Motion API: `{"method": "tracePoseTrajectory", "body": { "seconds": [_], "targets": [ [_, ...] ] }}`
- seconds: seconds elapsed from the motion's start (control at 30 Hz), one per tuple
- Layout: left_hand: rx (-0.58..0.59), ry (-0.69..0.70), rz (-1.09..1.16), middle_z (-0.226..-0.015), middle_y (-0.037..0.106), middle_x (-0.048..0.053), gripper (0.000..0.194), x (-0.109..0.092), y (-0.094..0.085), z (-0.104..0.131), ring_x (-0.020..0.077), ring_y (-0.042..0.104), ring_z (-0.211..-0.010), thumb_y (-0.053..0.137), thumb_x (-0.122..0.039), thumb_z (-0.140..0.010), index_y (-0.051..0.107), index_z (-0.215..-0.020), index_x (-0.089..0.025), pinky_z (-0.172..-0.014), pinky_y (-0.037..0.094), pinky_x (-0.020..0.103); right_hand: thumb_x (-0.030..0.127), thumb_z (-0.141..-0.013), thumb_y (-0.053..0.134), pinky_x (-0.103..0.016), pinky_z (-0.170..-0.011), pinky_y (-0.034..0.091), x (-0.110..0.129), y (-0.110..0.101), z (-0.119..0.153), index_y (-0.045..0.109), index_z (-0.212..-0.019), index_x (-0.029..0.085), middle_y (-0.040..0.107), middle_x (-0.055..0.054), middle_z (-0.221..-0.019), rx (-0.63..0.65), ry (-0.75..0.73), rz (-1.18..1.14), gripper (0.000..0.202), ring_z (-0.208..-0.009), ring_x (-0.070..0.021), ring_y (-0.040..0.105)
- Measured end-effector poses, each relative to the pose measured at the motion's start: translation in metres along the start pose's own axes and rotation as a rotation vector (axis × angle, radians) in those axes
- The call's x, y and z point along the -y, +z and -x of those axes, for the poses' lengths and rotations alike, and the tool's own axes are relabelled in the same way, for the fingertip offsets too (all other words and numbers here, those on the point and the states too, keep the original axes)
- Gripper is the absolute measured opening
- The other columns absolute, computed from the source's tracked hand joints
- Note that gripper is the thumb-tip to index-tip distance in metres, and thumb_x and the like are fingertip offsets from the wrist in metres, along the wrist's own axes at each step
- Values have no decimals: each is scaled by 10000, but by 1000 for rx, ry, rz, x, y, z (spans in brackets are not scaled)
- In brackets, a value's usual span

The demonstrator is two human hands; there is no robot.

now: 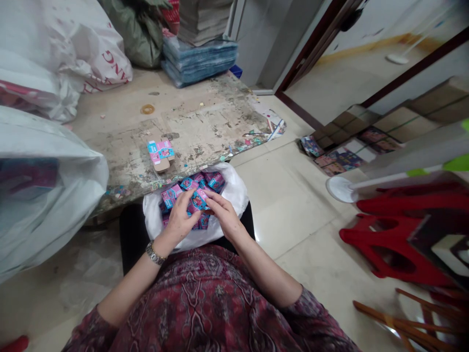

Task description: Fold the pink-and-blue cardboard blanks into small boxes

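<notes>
Between my two hands, over my lap, is a small pink and blue printed box [199, 199]. My left hand [180, 217] has its fingers closed on the box's left side, and my right hand [223, 211] grips it from the right. Beneath them a white plastic bag [236, 188] lies open on my lap, holding several similar small boxes [170, 195]. On the worn table ahead lies an unfolded flat carton [160, 154] with the same pink and blue print, its brown flap toward me.
The stained table [124, 127] carries a roll of tape [147, 109], blue wrapped stacks [200, 58] and a dark green sack [141, 36]. Large white bags [47, 195] bulge at the left. Red plastic stools [388, 239] and cardboard boxes [406, 120] stand on the right.
</notes>
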State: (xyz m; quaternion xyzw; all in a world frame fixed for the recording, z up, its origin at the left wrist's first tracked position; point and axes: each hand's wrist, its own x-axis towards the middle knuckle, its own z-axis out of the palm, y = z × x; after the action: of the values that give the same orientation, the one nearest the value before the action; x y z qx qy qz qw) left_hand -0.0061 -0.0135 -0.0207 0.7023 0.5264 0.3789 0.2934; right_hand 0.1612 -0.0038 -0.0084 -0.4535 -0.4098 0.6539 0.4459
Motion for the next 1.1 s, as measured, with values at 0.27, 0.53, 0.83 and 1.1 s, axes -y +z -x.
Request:
{"method": "tracePoseTrajectory", "body": {
  "seconds": [0.27,0.53,0.83,1.1],
  "targets": [
    [21,74,-79,-1528,471,150,784,-3,3,3,287,496,-1370,579,-174,-885,250,-1592,-260,-1150,400,498,483,-926,612,-431,-963,592,-6,1,1,690,-1251,284,703,-52,-1303,-18,-82,145,389,-1172,-235,667],
    [96,42,-122,-1461,539,137,670,2,4,7,293,530,-1336,582,-215,-893,378,-1531,-249,-1141,417,514,460,-982,533,-431,-1092,491,-17,-1,6,667,-1291,247,699,-90,-1311,-68,-278,359,399,-1231,-230,642],
    [162,-68,-86,-1393,611,138,582,10,14,9,272,585,-1287,593,-175,-820,498,-1395,-180,-1125,445,472,333,-954,574,-357,-834,599,-33,-6,7,709,-1215,224,752,-97,-1116,-98,-415,560,314,-970,-207,712],
    [208,-233,-10,-1376,627,138,569,19,24,8,300,593,-1285,637,-204,-802,540,-1363,-186,-1116,446,485,328,-941,600,-414,-975,551,-34,-11,3,701,-1221,179,747,-125,-1171,-43,-319,720,333,-1094,-247,695]
  ]
}}
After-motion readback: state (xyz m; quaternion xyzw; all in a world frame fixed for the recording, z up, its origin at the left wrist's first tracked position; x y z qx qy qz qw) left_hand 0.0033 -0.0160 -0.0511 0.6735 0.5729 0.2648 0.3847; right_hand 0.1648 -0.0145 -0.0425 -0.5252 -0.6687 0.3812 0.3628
